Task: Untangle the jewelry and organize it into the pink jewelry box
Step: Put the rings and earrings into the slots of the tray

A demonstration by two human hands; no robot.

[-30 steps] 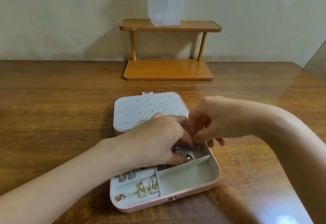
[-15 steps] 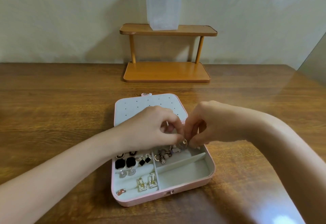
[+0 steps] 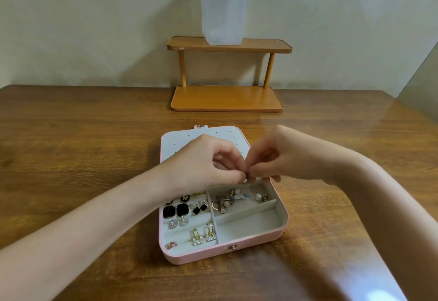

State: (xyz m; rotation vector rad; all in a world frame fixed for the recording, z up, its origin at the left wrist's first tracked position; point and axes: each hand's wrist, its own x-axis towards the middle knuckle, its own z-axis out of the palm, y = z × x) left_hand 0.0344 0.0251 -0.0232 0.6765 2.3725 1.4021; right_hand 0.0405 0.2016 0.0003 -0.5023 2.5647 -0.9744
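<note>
Pink jewelry box point(image 3: 227, 252): open, flat on the wooden table point(image 3: 71, 158), lid point(image 3: 175, 139) laid back with its dotted grey lining up. Left compartment: black earrings point(image 3: 175, 210), crystal fan drops point(image 3: 178, 222), gold square drops point(image 3: 203, 236), set in rows. Rear right compartment: tangled heap of jewelry point(image 3: 228, 202) (a pearl stud lies apart from it). Front right compartment: grey lining only. Left hand point(image 3: 208, 160) and right hand point(image 3: 277, 156) meet fingertip to fingertip above the rear compartment, both pinching one small piece point(image 3: 245, 180), too small to identify. Behind: two-tier wooden shelf point(image 3: 228, 47) bearing a translucent container point(image 3: 224, 11).
</note>
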